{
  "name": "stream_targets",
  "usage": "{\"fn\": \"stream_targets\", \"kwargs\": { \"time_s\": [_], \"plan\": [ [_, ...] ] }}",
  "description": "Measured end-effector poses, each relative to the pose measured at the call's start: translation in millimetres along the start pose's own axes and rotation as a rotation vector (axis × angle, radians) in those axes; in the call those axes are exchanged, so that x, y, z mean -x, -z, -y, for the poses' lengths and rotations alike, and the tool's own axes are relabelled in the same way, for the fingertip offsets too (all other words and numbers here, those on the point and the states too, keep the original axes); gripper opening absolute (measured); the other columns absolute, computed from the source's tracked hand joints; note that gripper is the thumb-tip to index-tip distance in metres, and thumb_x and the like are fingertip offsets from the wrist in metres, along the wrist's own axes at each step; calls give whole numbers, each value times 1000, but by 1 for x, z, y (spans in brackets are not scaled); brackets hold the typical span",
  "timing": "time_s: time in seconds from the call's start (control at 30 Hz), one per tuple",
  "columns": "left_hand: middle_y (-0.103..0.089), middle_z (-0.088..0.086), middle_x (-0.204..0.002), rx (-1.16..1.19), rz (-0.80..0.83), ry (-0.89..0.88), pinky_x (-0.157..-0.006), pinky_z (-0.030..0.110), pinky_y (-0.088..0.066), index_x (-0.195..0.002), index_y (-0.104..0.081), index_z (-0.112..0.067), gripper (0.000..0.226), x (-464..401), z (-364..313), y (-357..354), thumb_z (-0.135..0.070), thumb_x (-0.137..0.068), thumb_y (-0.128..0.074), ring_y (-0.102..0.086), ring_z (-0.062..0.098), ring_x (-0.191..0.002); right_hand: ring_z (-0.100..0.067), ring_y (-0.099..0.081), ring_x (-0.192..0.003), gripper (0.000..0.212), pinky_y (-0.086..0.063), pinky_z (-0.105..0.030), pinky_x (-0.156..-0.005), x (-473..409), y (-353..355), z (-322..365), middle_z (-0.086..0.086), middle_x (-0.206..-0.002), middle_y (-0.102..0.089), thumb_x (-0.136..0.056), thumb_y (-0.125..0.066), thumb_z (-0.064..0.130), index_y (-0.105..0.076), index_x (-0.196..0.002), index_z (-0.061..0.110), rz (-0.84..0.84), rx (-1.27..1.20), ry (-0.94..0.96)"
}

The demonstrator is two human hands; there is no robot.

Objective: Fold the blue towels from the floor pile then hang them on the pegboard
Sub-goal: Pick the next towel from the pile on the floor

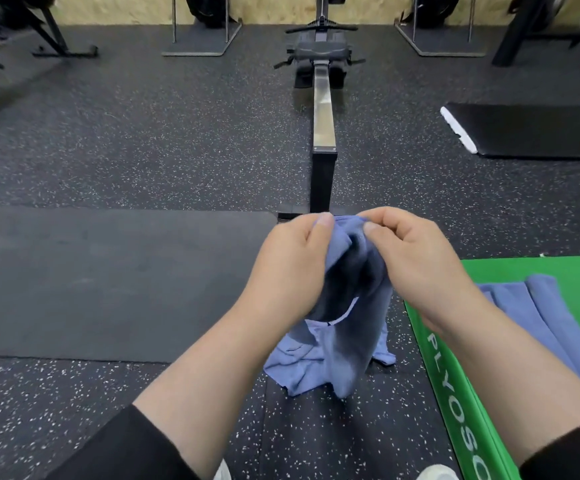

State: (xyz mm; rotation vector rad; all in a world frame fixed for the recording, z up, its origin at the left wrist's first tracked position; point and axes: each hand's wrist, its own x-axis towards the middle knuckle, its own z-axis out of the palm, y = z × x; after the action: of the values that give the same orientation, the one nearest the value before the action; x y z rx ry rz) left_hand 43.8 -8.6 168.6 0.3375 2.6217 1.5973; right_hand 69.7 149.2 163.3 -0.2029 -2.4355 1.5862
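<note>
Speckled black rubber floor [143,150] stretched toward a rowing machine [323,109], a dark mat [108,282] lying left and a green plyo box [454,393] close right. Both the left hand [292,265] and right hand [416,258] pinched the blue towel [337,358] at its top edge, its tail trailing onto the floor between mat and box. Folded towels [541,306] lay on the box.

A blue towel [347,306] hangs bunched in mid-air, pinched at its top edge by the left hand [292,261] and the right hand [416,258], held close together. Its lower end trails onto a crumpled blue towel pile [302,368] on the speckled black floor [74,410]. To the right, folded blue towels [541,310] lie flat on a green plyo box [454,393], near its left edge.
</note>
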Motion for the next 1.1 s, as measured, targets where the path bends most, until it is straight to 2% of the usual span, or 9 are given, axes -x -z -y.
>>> {"fn": "stream_targets", "kwargs": {
  "time_s": [0.1, 0.17, 0.27, 0.37, 0.53, 0.67, 0.77, 0.87, 1.1],
  "plan": [
    [-61, -9, -141, -165, 81, -33, -105, 25, -40, -142, -58, -26, 39, 3, 0, -3, -36, -105, -46, -54, 7, -128, 7, -61, -74, 23, -44, -9, -69, 2, -2, 3, 20, -81, -74, -101, -56, 12, -73, -93, 25, 82, -47, 32],
    [-57, -12, -144, -172, 104, -23, -102, 21, -38, -147, -50, -30, 46, 3, 1, -2, -41, -103, -50, -51, 6, -132, -4, -62, -75, 18, -46, -20, -73, 3, -3, 4, 6, -83, -76, -100, -59, 11, -72, -94, 23, 112, -105, 22],
    [-70, -17, -111, -185, 88, -38, -80, 21, -42, -118, -64, -34, 23, 3, 3, 1, -45, -101, -52, -62, 2, -104, -21, -63, -78, 13, -50, -42, -76, 3, -3, 2, -8, -86, -77, -98, -62, 10, -71, -95, 19, 144, -155, 8],
    [-65, -11, -78, -215, 49, -42, -63, 17, -39, -88, -62, -28, 22, 3, 3, 3, -43, -101, -53, -57, 3, -77, -16, -66, -78, 9, -52, -36, -78, 4, 1, 3, -5, -85, -77, -96, -65, 11, -71, -94, 18, 156, -143, 31],
    [-62, -11, -71, -71, -40, -81, -62, 13, -38, -81, -60, -23, 24, 5, -3, 8, -33, -102, -54, -52, 0, -70, -7, -59, -66, 18, -49, -29, -70, 3, 3, -11, 8, -78, -70, -88, -70, 11, -63, -87, 28, 85, 171, 54],
    [-60, -16, -69, 102, -122, -79, -69, 24, -43, -80, -62, -21, 25, 6, -9, 16, -30, -102, -54, -52, 1, -69, -2, -56, -63, 15, -41, -16, -59, 3, 5, -19, 15, -67, -64, -82, -65, 14, -62, -77, 27, -42, 386, 7],
    [-59, -14, -70, 236, -179, -85, -73, 28, -44, -78, -62, -20, 27, 4, -10, 26, -29, -103, -54, -52, 4, -70, 2, -57, -63, 14, -39, -11, -57, 2, 12, -16, 20, -69, -66, -83, -65, 15, -66, -76, 27, -78, 299, 1],
    [-59, -7, -73, 282, -110, -52, -73, 30, -44, -83, -62, -10, 29, 6, -11, 27, -30, -104, -54, -51, 7, -71, -3, -67, -76, 8, -51, -21, -74, 6, 8, -9, 16, -80, -72, -87, -72, 21, -70, -86, 29, 36, 119, 46],
    [-63, 1, -78, 373, 67, -18, -75, 34, -44, -82, -63, -10, 29, 11, -16, 17, -23, -105, -52, -54, 12, -75, 0, -67, -77, 4, -54, -28, -76, 13, -10, -8, 20, -83, -72, -87, -73, 31, -72, -90, 31, 117, 154, 31]
  ]
}}
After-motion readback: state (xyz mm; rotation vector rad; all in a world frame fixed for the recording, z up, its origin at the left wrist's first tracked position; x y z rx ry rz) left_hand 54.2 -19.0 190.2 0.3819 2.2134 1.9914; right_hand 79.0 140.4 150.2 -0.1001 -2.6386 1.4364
